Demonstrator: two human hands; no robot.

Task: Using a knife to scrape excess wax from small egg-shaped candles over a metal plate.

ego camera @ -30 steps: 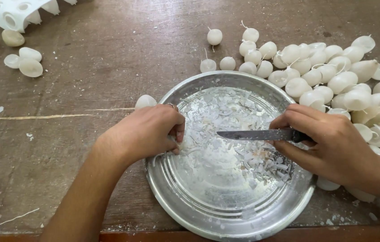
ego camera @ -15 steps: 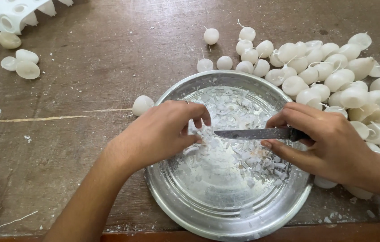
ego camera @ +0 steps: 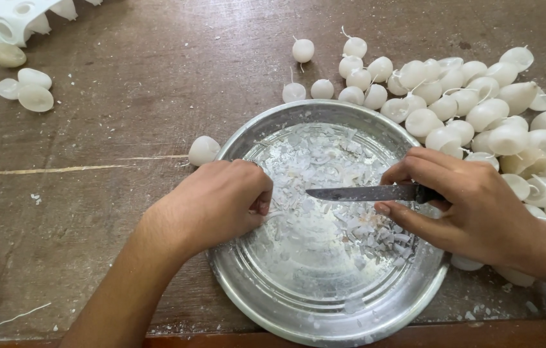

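A round metal pan [ego camera: 266, 290] is set on a worn wooden table [ego camera: 124, 77], near the front edge, and its floor is covered with white wax shavings [ego camera: 324, 193]. The left hand [ego camera: 218, 203] is held over the left rim of the pan with its fingers curled inward; something small seems to be pinched at the fingertips, but what it is cannot be told, since the knuckles hide it. The right hand [ego camera: 472, 206] is closed around the dark handle of a knife [ego camera: 366, 193], which is held level above the shavings with the blade pointed left toward the other hand. The blade tip is near the left fingers but apart from them. A large heap of small white candles [ego camera: 479, 116] with short wicks is piled on the table to the right and far right of the pan, some of them touching its rim. One single candle [ego camera: 203, 149] is lying just beside the pan's far-left rim. At the far-left corner a white mould [ego camera: 9, 16] with round holes is seen, with a few flat wax pieces [ego camera: 28, 90] lying near it.
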